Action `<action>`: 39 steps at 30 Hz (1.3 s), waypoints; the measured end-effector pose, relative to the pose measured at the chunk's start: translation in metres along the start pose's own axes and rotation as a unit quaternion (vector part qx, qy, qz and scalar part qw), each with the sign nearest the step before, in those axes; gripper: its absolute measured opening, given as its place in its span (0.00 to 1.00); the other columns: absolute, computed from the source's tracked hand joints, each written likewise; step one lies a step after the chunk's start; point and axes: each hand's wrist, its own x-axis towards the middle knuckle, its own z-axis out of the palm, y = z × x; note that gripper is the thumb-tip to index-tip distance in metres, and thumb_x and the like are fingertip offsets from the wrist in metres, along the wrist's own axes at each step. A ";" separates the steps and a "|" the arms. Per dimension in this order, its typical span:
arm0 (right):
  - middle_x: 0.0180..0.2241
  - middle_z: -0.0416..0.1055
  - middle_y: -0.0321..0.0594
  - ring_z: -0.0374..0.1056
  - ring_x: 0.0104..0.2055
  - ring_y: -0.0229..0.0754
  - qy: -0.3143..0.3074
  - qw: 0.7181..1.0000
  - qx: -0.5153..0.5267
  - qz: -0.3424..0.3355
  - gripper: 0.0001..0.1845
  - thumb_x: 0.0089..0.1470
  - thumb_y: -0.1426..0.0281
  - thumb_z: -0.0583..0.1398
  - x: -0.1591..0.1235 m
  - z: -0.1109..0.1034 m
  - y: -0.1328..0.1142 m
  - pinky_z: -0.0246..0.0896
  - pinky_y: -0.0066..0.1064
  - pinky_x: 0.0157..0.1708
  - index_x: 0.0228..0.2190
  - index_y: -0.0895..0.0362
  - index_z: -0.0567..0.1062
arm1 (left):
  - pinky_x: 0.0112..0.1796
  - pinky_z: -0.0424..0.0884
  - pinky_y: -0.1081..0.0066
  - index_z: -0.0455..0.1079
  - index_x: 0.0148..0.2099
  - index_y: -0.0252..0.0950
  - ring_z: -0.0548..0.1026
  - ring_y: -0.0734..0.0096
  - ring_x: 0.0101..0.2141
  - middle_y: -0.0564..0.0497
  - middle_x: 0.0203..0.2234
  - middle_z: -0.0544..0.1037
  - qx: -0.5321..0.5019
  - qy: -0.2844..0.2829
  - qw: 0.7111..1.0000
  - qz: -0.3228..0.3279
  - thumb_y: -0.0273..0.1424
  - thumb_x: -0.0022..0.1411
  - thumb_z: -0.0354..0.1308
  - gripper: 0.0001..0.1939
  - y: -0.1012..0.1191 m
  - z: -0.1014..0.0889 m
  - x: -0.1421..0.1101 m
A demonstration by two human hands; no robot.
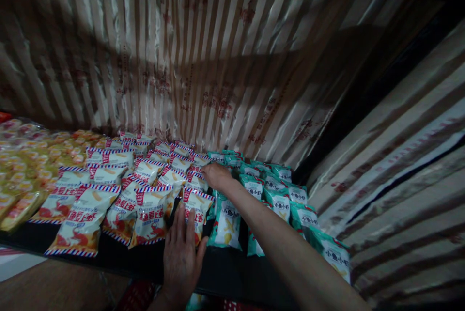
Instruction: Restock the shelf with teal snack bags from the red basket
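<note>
My left hand lies flat, fingers spread, on the front white snack packets with red and blue striped edges at the dark shelf front. My right hand reaches deeper in, its fingers curled down onto packets where the white ones meet the teal snack packets. Whether it grips one I cannot tell. The white packets lie in overlapping rows in the middle of the shelf, the teal ones to their right.
Yellow and orange packets fill the shelf's left part. Striped shiny foil lines the back and right wall. A red basket shows below the shelf edge, beside a wooden surface.
</note>
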 end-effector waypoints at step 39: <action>0.39 0.76 0.49 0.72 0.42 0.48 0.016 0.997 0.029 0.074 0.14 0.57 0.69 0.52 0.009 0.007 0.005 0.64 0.33 0.36 0.39 0.57 0.75 | 0.48 0.67 0.57 0.54 0.62 0.30 0.60 0.51 0.59 0.34 0.60 0.59 0.011 0.031 0.999 0.030 0.27 0.61 0.51 0.27 -0.007 0.009 0.017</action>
